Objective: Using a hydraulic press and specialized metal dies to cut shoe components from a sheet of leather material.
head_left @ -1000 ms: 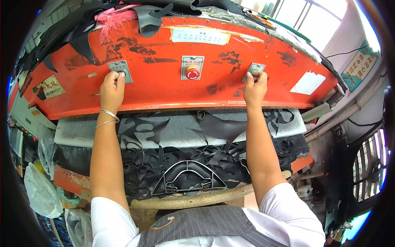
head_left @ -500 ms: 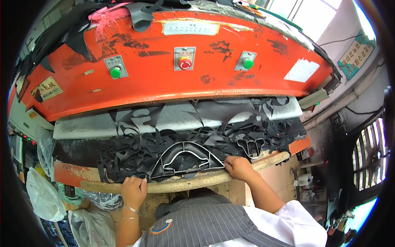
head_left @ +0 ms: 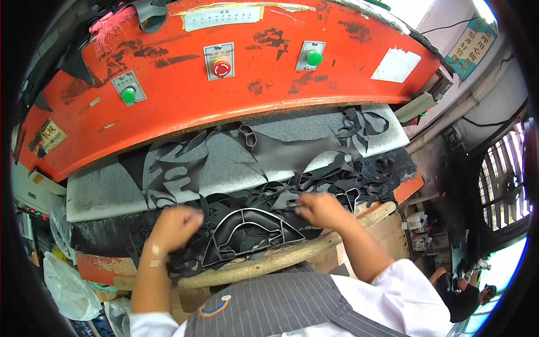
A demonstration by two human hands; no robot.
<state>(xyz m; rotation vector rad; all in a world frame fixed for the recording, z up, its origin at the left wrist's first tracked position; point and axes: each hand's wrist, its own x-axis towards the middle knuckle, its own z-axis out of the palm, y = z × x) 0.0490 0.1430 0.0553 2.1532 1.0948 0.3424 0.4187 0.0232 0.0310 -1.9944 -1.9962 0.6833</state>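
Note:
My left hand [head_left: 174,227] is raised over the dark scraps, left of the large arched cutting die [head_left: 255,215]; motion smears its fingers. My right hand [head_left: 324,211] is curled above the die's right end, beside a grey scrap [head_left: 287,200]; whether it grips that scrap is unclear. The arched die, metal-edged with black inside, lies on the scraps near the wooden front rail [head_left: 255,268]. A smaller die [head_left: 352,197] shows partly behind my right hand. Dark cut sheet material [head_left: 292,153] with holes lies across the pale cutting pad [head_left: 95,194].
Beyond the pad rises the orange machine front [head_left: 179,78], with two green buttons [head_left: 128,95] and a red stop button [head_left: 221,68]. Plastic bags [head_left: 68,286] hang at lower left. Another person [head_left: 465,297] is at far right.
Both hands have left the front rail and moved forward over the scraps. The view has shifted, showing more of the pad and of the sheet on it.

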